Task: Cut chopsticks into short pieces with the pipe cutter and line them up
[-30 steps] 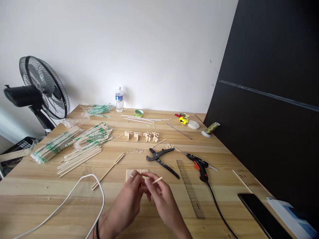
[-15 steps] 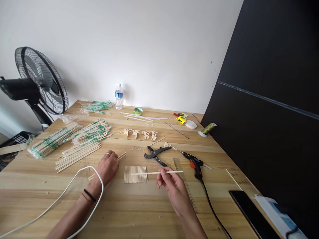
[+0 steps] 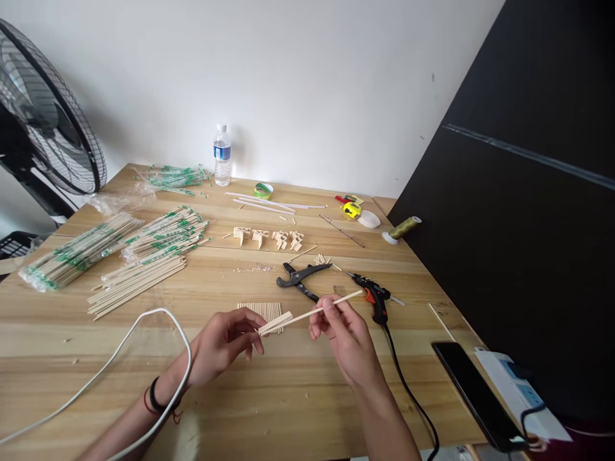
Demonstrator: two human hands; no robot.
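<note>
- Left hand: fingertips pinching short sticks at one end, overlapping the stick row in view. A slack pinch could drop them, disturbing the row.
- Right hand: pinching long stick, its lower end beside the short sticks. Uneven grip could misalign ends.
- Glue gun: near right hand; a sideways swing could knock it.
</note>
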